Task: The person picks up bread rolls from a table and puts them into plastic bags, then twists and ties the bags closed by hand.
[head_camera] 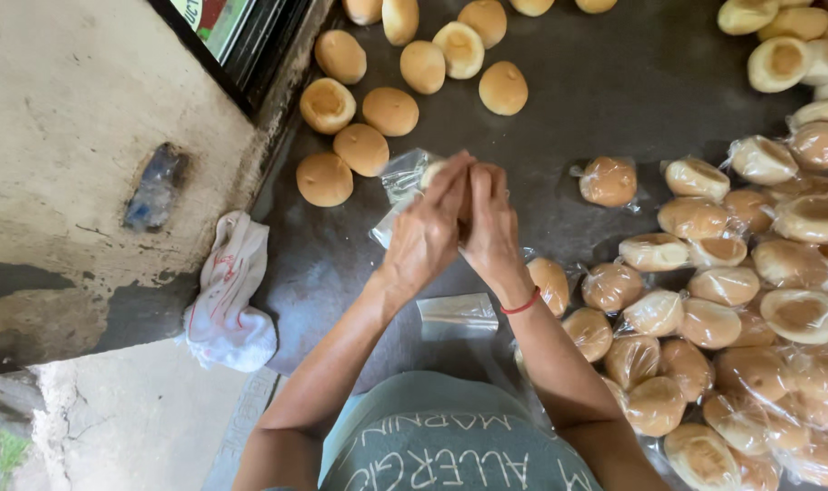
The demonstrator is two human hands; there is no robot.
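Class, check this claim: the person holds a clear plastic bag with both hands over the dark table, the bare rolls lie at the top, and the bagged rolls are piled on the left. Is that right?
One detail is wrong. The head view shows the bagged rolls piled on the right, not the left. The rest stands: the left hand and right hand hold a clear plastic bag over the dark table, and the bare rolls lie at the top.

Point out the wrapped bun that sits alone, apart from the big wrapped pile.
It is the round brown bun in clear plastic wrap, alone on the dark table right of the right hand. The other wrapped buns lie heaped together, touching.
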